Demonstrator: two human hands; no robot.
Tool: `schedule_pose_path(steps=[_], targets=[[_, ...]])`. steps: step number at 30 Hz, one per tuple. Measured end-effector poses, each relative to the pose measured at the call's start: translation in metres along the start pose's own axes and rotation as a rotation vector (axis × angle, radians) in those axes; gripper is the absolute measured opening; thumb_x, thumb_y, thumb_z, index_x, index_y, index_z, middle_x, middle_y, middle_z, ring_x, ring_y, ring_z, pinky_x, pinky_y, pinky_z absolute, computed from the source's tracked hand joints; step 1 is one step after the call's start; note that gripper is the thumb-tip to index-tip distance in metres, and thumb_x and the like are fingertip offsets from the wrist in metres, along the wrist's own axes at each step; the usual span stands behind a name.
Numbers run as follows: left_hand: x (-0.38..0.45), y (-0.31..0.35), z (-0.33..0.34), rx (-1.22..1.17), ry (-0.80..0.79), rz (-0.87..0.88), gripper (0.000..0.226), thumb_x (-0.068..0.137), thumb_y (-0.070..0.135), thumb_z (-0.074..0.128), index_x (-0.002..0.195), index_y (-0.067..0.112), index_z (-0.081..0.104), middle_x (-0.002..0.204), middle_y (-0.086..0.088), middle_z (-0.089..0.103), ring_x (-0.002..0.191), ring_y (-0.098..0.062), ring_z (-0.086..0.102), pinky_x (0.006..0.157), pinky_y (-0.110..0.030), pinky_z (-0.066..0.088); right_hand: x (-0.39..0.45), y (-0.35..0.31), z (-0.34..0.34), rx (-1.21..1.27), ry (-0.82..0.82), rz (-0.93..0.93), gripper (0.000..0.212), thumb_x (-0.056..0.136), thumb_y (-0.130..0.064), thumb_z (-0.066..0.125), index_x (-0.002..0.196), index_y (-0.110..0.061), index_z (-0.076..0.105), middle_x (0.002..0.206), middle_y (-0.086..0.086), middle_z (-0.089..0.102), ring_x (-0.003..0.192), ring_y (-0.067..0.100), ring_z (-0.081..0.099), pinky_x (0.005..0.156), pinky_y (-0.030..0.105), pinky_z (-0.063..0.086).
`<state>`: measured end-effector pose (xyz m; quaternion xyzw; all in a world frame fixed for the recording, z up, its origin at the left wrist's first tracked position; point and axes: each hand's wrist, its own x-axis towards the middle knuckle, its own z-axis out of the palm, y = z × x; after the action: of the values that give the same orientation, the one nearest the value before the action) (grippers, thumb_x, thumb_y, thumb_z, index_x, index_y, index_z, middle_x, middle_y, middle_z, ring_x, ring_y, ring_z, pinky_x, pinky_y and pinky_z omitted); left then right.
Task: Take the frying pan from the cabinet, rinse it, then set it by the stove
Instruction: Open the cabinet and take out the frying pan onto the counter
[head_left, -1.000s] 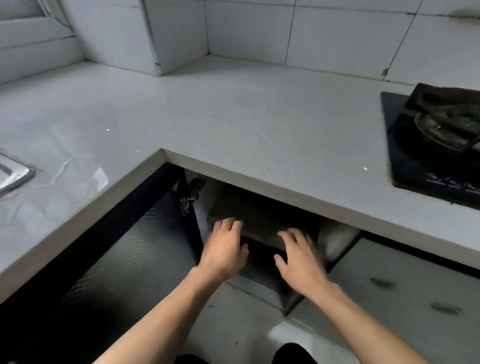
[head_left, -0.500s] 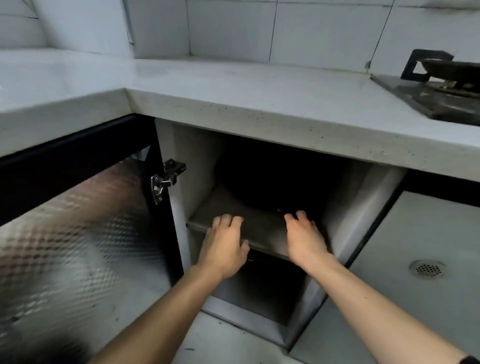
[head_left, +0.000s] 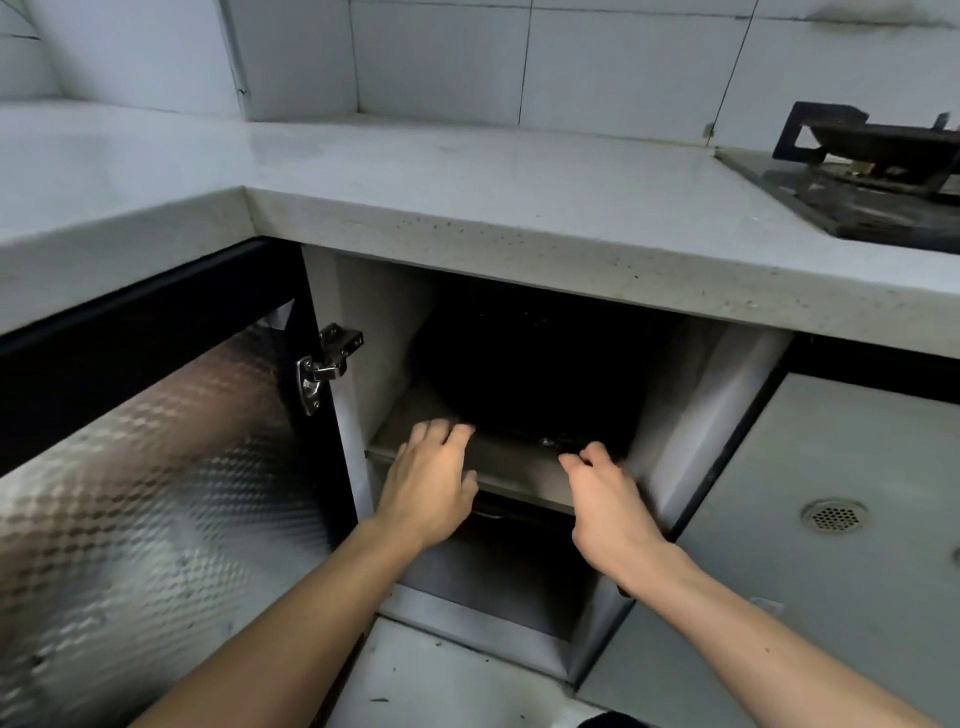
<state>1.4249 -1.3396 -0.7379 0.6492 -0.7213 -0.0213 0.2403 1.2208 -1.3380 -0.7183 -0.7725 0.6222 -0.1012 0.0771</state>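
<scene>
A large dark frying pan (head_left: 524, 364) sits on the upper shelf (head_left: 514, 462) of the open cabinet under the counter; its shape is hard to make out in the shadow. My left hand (head_left: 431, 483) reaches over the shelf's front edge with fingers spread, its fingertips at the pan's lower left rim. My right hand (head_left: 608, 499) hovers at the shelf's right front, fingers curled loosely near a small shiny part at the pan's lower right. Neither hand holds anything.
The cabinet door (head_left: 156, 493), lined with patterned foil, stands open at the left on a metal hinge (head_left: 324, 364). The white countertop (head_left: 467, 182) overhangs above. A black gas stove (head_left: 872, 176) sits at the far right. A closed grey door with a round vent (head_left: 834, 515) is right.
The camera has dropped lower and closer, so the cabinet's inside and the pan now show. Both hands moved forward over the shelf edge; the right hand's fingers have curled.
</scene>
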Motion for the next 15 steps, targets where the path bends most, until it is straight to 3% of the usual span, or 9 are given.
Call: schedule_pose_path(steps=[7, 11, 15], targets=[[0.0, -0.019, 0.003, 0.099, -0.024, 0.108, 0.059, 0.085, 0.023, 0.068, 0.139, 0.016, 0.045, 0.139, -0.008, 0.047, 0.13, -0.028, 0.039, 0.102, -0.042, 0.043, -0.04, 0.002, 0.0, 0.01, 0.006, -0.053, 0.066, 0.069, 0.014, 0.059, 0.127, -0.013, 0.042, 0.119, 0.001, 0.035, 0.097, 0.026, 0.049, 0.084, 0.033, 0.047], [-0.005, -0.025, 0.008, 0.153, 0.021, 0.214, 0.042, 0.076, 0.022, 0.077, 0.114, 0.013, 0.062, 0.113, -0.007, 0.058, 0.106, -0.028, 0.053, 0.09, -0.04, 0.047, -0.063, 0.006, -0.002, 0.011, 0.008, -0.077, 0.062, 0.068, 0.016, 0.054, 0.122, -0.014, 0.045, 0.11, -0.002, 0.033, 0.095, 0.021, 0.046, 0.081, 0.033, 0.047], [-0.012, -0.033, 0.006, 0.128, 0.127, 0.31, 0.033, 0.07, 0.019, 0.082, 0.093, 0.013, 0.059, 0.092, -0.003, 0.055, 0.084, -0.023, 0.051, 0.072, -0.033, 0.044, -0.082, 0.012, -0.009, 0.063, -0.021, -0.069, 0.059, 0.071, 0.015, 0.049, 0.119, -0.018, 0.044, 0.113, -0.004, 0.033, 0.091, 0.019, 0.048, 0.078, 0.033, 0.047]])
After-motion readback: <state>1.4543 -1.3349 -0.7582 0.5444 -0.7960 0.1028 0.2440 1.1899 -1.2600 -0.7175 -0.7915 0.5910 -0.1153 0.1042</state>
